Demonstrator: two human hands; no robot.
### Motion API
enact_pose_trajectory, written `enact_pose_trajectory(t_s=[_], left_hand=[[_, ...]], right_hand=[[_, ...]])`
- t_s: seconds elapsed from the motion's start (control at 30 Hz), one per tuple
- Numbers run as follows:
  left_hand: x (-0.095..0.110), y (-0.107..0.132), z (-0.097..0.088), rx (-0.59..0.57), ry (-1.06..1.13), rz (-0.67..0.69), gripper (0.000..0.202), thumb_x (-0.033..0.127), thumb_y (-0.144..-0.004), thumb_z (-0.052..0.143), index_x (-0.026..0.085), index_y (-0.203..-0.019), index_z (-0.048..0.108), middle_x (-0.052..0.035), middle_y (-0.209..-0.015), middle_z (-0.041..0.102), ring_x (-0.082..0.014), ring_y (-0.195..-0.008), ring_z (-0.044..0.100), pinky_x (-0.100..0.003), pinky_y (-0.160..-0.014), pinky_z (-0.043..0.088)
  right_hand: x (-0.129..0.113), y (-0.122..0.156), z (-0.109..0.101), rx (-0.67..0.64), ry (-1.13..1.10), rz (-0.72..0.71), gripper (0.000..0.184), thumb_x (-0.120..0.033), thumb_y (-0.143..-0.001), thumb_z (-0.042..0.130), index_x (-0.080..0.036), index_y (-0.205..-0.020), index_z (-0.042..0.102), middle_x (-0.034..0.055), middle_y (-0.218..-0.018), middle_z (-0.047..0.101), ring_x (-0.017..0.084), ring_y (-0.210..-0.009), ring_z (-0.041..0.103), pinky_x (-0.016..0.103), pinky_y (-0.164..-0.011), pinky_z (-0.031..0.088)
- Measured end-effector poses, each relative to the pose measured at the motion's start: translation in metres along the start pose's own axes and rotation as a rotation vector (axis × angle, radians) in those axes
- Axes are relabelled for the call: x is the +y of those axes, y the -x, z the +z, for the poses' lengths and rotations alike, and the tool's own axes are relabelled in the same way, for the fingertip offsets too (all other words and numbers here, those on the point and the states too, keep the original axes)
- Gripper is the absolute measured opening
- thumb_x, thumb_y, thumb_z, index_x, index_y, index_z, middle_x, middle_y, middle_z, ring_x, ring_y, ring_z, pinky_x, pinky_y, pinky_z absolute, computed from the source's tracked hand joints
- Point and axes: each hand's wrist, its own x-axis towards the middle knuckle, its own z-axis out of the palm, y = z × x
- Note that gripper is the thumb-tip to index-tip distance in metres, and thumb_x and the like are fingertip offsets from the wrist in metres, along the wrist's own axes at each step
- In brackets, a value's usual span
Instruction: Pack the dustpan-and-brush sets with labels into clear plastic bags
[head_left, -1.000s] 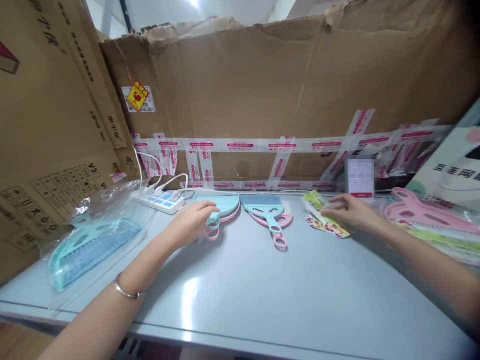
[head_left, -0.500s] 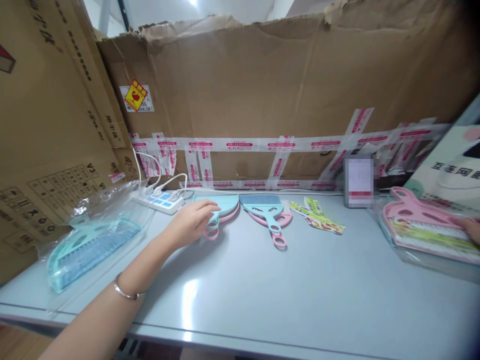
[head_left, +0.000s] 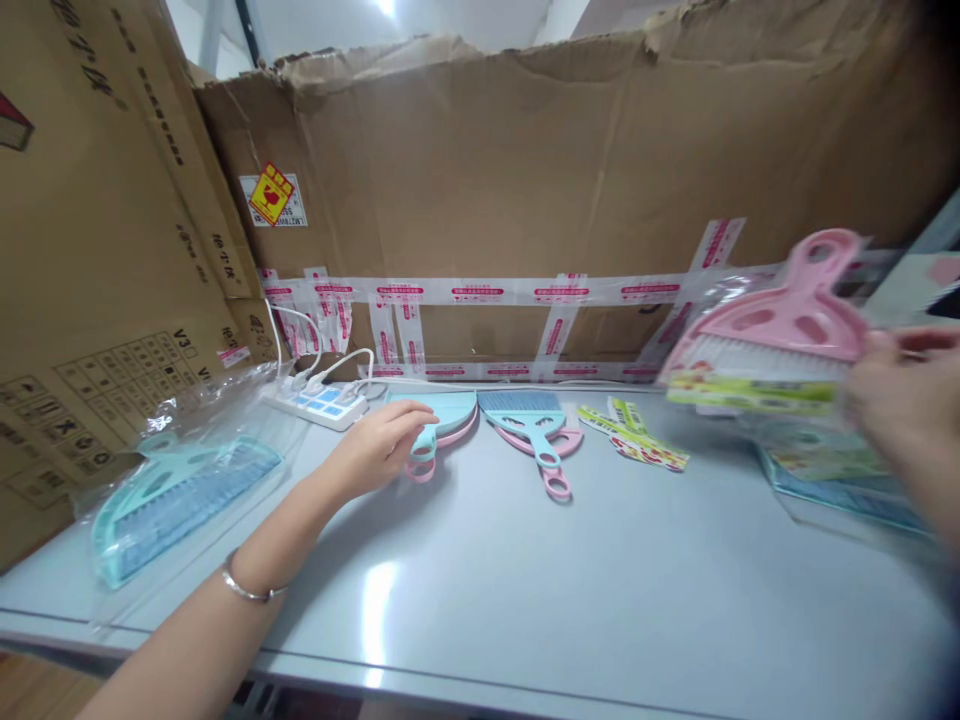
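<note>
At the right, my right hand (head_left: 900,400) is closed on the edge of a bagged pink dustpan and brush set (head_left: 817,315), held up off the table. A yellow-green printed label crosses its white bristles. Below it lies another bagged set, a blue one (head_left: 840,490). My left hand (head_left: 386,440) is at the handle of a light-blue dustpan (head_left: 442,408), fingers bent over it; its thumb is hidden. A pink dustpan (head_left: 459,435) shows beneath that one. Beside them, a light-blue brush (head_left: 531,415) overlaps a pink brush (head_left: 559,485).
Loose printed labels (head_left: 637,437) lie right of the brushes. At the left is a bagged light-blue set (head_left: 187,500). A white power strip (head_left: 322,403) with plugged-in cables stands at the back. Large cardboard boxes (head_left: 480,180) wall the grey table (head_left: 525,600).
My right hand has lifted the bagged pink set up and to the left, uncovering the blue set beneath. The left hand has barely moved. The grey-framed device at the back right is now hidden.
</note>
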Motion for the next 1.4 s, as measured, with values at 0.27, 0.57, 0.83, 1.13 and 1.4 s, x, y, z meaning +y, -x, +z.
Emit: enact_pose_trajectory(t_s=[0.27,0.57,0.83,1.13,1.4], left_hand=[[0.000,0.002,-0.001,0.006,0.032,-0.002,0.027,0.011,-0.089,0.038,0.017,-0.102,0.061,-0.0105,-0.105,0.066,-0.0189,-0.096,0.062,-0.033,-0.081,0.050],[0.029,-0.018,0.001,0.277,0.627,-0.444,0.031,0.038,-0.088,0.050,0.018,-0.111,0.056,-0.0089,-0.102,0.064,-0.0088,-0.057,0.059,-0.023,-0.052,0.049],[0.050,-0.023,0.005,0.033,1.057,-0.744,0.041,0.048,-0.076,0.063,0.017,-0.100,0.051,0.0096,-0.045,0.047,-0.0054,-0.029,0.041,-0.014,-0.029,0.028],[0.043,-0.014,0.008,0.369,1.143,-0.698,0.038,0.052,-0.075,0.063,0.020,-0.092,0.051,0.0099,-0.041,0.050,-0.0064,-0.029,0.043,-0.013,-0.027,0.029],[0.036,-0.018,0.000,0.408,1.047,-0.728,0.050,0.061,-0.071,0.061,0.014,-0.086,0.060,0.0026,-0.041,0.057,-0.0124,-0.034,0.053,-0.021,-0.036,0.043]], right_hand=[[-0.033,-0.003,0.040,0.166,-0.080,-0.048,0.036,0.003,-0.065,0.046,-0.011,-0.097,0.054,0.0267,-0.101,0.060,0.027,-0.091,0.060,0.036,-0.071,0.045],[-0.133,0.050,0.013,-0.425,-0.410,-0.265,0.026,-0.019,-0.074,0.062,-0.023,-0.085,0.039,0.0121,-0.087,0.061,0.021,-0.079,0.061,0.034,-0.072,0.047],[-0.214,0.140,0.003,-0.672,-0.761,-0.511,0.022,-0.033,-0.079,0.061,-0.021,-0.089,0.045,0.0059,-0.093,0.060,0.020,-0.088,0.059,0.038,-0.078,0.047],[-0.176,0.183,-0.016,-1.113,-0.923,0.226,0.042,-0.055,-0.068,0.069,-0.020,-0.086,0.054,-0.0002,-0.072,0.057,0.012,-0.056,0.049,0.022,-0.042,0.036],[-0.186,0.197,-0.026,-1.212,-1.134,0.774,0.050,-0.044,-0.047,0.086,-0.018,-0.080,0.059,-0.0034,-0.055,0.060,0.008,-0.042,0.051,0.019,-0.041,0.039]])
